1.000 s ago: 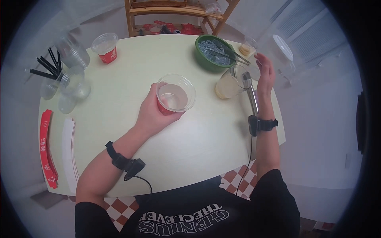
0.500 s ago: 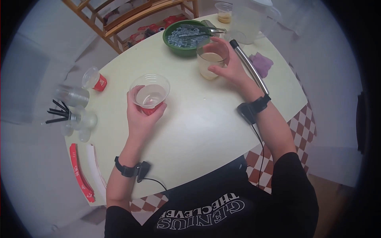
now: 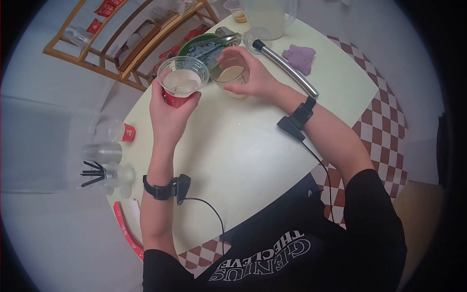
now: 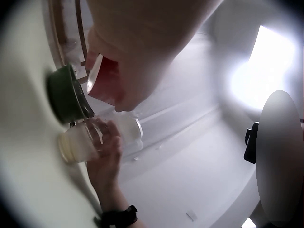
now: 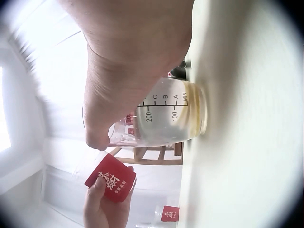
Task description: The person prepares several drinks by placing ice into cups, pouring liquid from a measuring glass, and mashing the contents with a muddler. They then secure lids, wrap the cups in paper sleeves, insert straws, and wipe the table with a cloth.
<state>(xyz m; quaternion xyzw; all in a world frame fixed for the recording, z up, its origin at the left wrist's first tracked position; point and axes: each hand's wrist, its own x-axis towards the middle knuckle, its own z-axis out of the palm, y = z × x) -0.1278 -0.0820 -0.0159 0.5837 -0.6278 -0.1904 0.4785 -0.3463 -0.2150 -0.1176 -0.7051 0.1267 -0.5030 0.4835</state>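
Observation:
My left hand grips a clear plastic cup with a red paper sleeve, raised above the table; pale liquid shows inside it. To its right, my right hand holds a clear measuring cup, fingers and thumb around its upper part. Printed marks of 100 and 200 run down its side, and a yellowish layer lies at the bottom. Its base is right at the tabletop in the right wrist view. Just behind both cups is a green bowl of ice cubes with metal tongs, partly hidden by my hands.
Right of my right hand lie a steel muddler and a purple cloth. A large pitcher stands at the back. On the left are another red-sleeved cup, stacked cups, black straws and red paper strips.
My right hand has come in to the measuring cup and taken hold of it. My left hand has lifted the sleeved cup up toward it, and the head view has turned right.

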